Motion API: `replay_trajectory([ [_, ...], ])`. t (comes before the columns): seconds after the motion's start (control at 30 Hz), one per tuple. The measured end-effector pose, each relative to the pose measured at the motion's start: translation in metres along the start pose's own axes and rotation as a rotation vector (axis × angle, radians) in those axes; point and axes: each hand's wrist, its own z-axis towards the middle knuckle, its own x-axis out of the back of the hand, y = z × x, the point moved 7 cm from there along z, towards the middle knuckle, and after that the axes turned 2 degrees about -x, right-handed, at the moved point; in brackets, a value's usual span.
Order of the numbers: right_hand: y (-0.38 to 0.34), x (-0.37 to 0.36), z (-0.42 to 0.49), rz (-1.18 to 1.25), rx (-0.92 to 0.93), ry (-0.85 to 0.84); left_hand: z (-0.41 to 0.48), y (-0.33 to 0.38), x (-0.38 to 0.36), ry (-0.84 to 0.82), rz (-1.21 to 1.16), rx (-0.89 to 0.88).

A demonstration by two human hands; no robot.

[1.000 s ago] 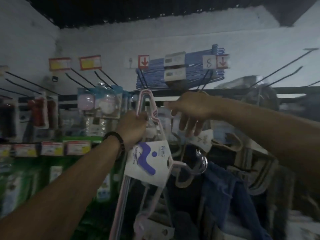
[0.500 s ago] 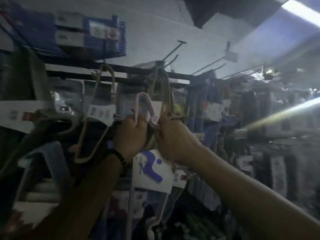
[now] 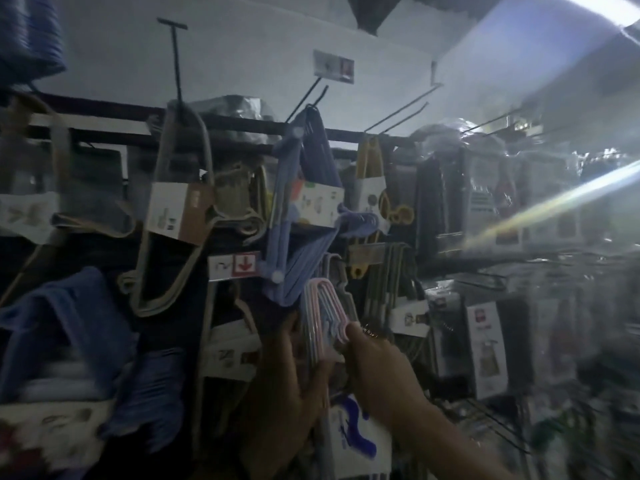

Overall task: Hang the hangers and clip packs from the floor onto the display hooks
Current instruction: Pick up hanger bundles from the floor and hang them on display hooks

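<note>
A pack of pink and pale blue hangers [image 3: 320,313] with a white and blue card label [image 3: 356,434] is held up in front of the display wall. My left hand [image 3: 287,379] grips the pack's left side below the hooks. My right hand [image 3: 377,368] holds the hook tops from the right. The pack's hooks sit just below a hanging blue hanger pack [image 3: 304,216]. Bare display hooks [image 3: 398,109] stick out from the black rail above. The image is dim and blurred.
Beige hanger packs [image 3: 180,216] hang at left, a yellow pack [image 3: 372,174] and wrapped dark packs [image 3: 485,209] at right. A red arrow price tag [image 3: 235,266] sits left of the blue pack. Blue cloth [image 3: 69,323] lies low left.
The view swung right along the display. Both hands carried the pink pack rightward and lower in view, from beside the beige packs to under the blue hanger pack.
</note>
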Motion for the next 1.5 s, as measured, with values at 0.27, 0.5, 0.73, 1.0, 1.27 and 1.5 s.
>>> replay_trajectory([
  [0.27, 0.082, -0.029, 0.056, -0.098, -0.043, -0.067, 0.025, -0.022, -0.079, -0.309, 0.407, -0.232],
  [0.5, 0.085, 0.005, 0.086, -0.137, -0.026, 0.092, 0.05, -0.027, -0.087, -0.361, 0.394, -0.314],
  [0.73, 0.092, 0.002, 0.085, -0.236, 0.024, 0.174, 0.049, -0.02, -0.096, -0.297, 0.407, -0.396],
  [1.0, 0.115, -0.021, 0.081, -0.163, 0.068, 0.233, 0.05, -0.035, -0.116, -0.303, 0.515, -0.403],
  [1.27, 0.117, -0.037, 0.117, -0.156, 0.076, 0.191, 0.075, -0.057, -0.125, -0.252, 0.676, -0.39],
  [1.5, 0.102, -0.052, 0.149, -0.276, 0.057, 0.096, 0.096, -0.072, -0.126, -0.218, 0.755, -0.369],
])
